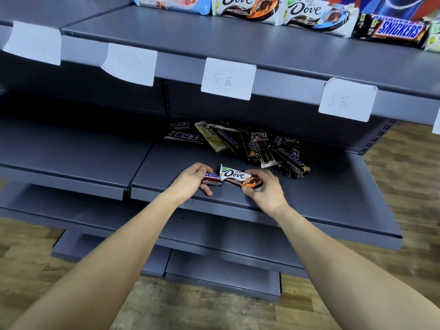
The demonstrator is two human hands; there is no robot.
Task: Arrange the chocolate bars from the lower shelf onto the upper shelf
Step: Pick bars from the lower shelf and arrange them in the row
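Grey lower shelf (321,201), bar pile (257,146) at back. Our left hand (190,181) grips Snickers bar (212,179), right hand (264,186) pinches Dove bar (235,176). We lift both level, clear upper shelf (214,41) lip, set beside row.

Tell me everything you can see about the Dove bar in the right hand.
The Dove bar is a slim bar in a glossy white wrapper with a dark Dove logo, a brown swirl and an orange end. It lies nearly flat, just above the front of the lower shelf, its crimped end pointing left. The right hand pinches its orange end. Its left end meets the Snickers bar held by the left hand.
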